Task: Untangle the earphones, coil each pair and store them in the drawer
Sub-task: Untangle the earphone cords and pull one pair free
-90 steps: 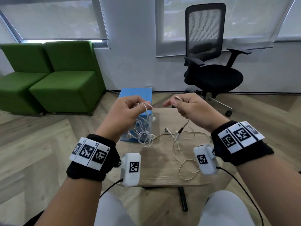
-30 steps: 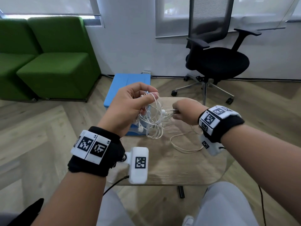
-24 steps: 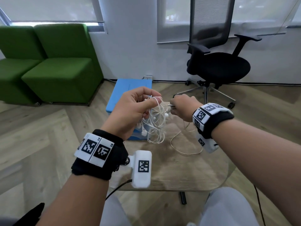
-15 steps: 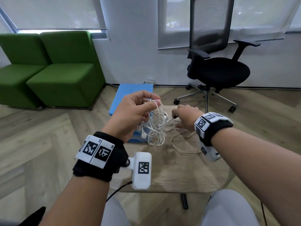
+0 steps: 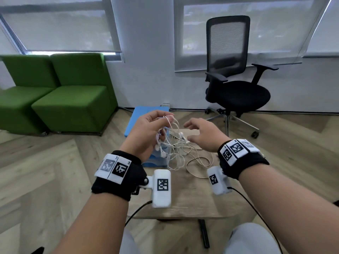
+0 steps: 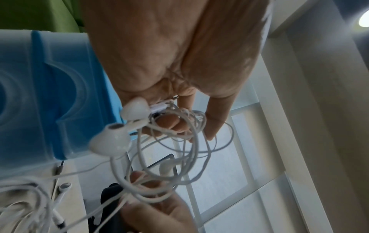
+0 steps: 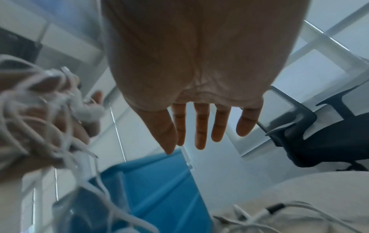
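The left hand is raised above the desk and grips a tangled bundle of white earphones; the fingers are curled round several loops of cable, and two earbuds hang out beside the palm. From this bundle the cables fall down to the desk, where more loose loops of cable lie, together with another earbud and a plug. The right hand hovers just beside the bundle, to its right. It holds nothing, and its fingers are straight and spread apart. I cannot tell if the fingertips touch a cable. A blue plastic drawer unit stands on the far left part of the desk, behind the left hand. On the floor behind the desk are a black office chair and two green armchairs.
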A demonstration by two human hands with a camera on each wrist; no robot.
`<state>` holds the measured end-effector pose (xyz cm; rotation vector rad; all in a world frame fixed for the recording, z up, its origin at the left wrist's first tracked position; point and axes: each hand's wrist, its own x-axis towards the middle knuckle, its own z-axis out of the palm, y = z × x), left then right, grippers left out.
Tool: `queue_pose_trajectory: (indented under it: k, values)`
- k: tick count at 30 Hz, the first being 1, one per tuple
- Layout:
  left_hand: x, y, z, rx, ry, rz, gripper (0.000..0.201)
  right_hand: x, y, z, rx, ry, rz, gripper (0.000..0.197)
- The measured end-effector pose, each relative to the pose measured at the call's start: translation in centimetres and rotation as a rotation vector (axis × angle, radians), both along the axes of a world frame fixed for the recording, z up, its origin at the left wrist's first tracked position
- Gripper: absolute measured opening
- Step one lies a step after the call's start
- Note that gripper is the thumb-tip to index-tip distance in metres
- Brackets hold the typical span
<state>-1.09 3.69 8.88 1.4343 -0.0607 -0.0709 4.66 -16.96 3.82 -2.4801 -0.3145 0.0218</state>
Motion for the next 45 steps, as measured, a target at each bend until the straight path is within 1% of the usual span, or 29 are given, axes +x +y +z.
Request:
queue_pose_trajectory:
  k: [3, 6, 9, 11, 12, 14, 16, 20, 22, 25, 29, 32, 34, 36, 39, 42, 45]
  values:
    - [-0.1, -0.1, 0.2, -0.013, 0.000, 0.010, 0.008, -0.4, 0.8, 1.7, 0.154, -0.042, 0.039, 0.029]
    - [-0.6, 0.0, 0.2, -0.017, -0.025, -0.008, 0.014, -1.5, 1.4, 3.5, 0.334, -0.038, 0.062, 0.033]
    - [-1.2, 0.0, 0.2, -0.030, -0.043, -0.018, 0.025, -3.6, 1.8, 5.2, 0.570, 0.060, 0.107, 0.038]
    - [-1.5, 0.0, 0.3, -0.049, -0.042, -0.016, 0.033, -4.9, 2.2, 5.9, 0.650, 0.139, 0.161, 0.047]
    - [-1.6, -0.1, 0.4, -0.059, -0.037, -0.015, 0.038, -5.4, 2.4, 5.9, 0.674, 0.165, 0.186, 0.047]
    - [-2.0, -0.1, 0.5, -0.098, -0.019, -0.015, 0.049, -6.0, 2.8, 5.5, 0.699, 0.169, 0.201, 0.038]
    - [-2.3, 0.0, 0.3, -0.125, -0.009, -0.014, 0.057, -6.1, 2.9, 4.8, 0.689, 0.123, 0.178, 0.032]
    - [-3.1, 0.0, -0.2, -0.068, -0.051, -0.013, 0.056, -6.5, 3.0, 3.6, 0.696, 0.051, 0.149, 0.021]
    - [-3.5, 0.0, -0.4, -0.086, -0.082, -0.022, 0.055, -6.9, 3.0, 3.3, 0.711, 0.038, 0.145, 0.018]
    - [-4.2, -0.1, -0.9, -0.121, -0.118, -0.018, 0.051, -7.7, 2.8, 3.1, 0.742, 0.038, 0.115, 0.019]
    - [-4.6, -0.5, -1.6, -0.084, -0.143, -0.002, 0.050, -8.8, 2.0, 2.6, 0.763, 0.068, 0.079, 0.030]
    - [-4.9, -0.5, -1.8, -0.018, -0.142, -0.020, 0.053, -9.5, 1.7, 2.6, 0.785, 0.110, 0.124, 0.041]
    - [-4.8, -0.4, -1.8, 0.037, -0.148, -0.024, 0.055, -9.8, 1.9, 2.6, 0.805, 0.133, 0.169, 0.044]
    - [-4.8, -0.2, -1.8, 0.077, -0.153, -0.032, 0.057, -9.6, 2.4, 2.3, 0.819, 0.115, 0.180, 0.046]
    - [-5.0, 0.1, -1.8, 0.121, -0.170, -0.049, 0.057, -9.3, 2.9, 1.7, 0.816, 0.037, 0.130, 0.039]
    - [-5.0, 0.3, -1.8, 0.158, -0.184, -0.056, 0.053, -8.9, 3.0, 1.2, 0.805, 0.003, 0.092, 0.031]
    - [-5.0, 0.3, -1.9, 0.219, -0.203, -0.059, 0.051, -8.9, 2.8, 1.0, 0.806, 0.008, 0.096, 0.033]
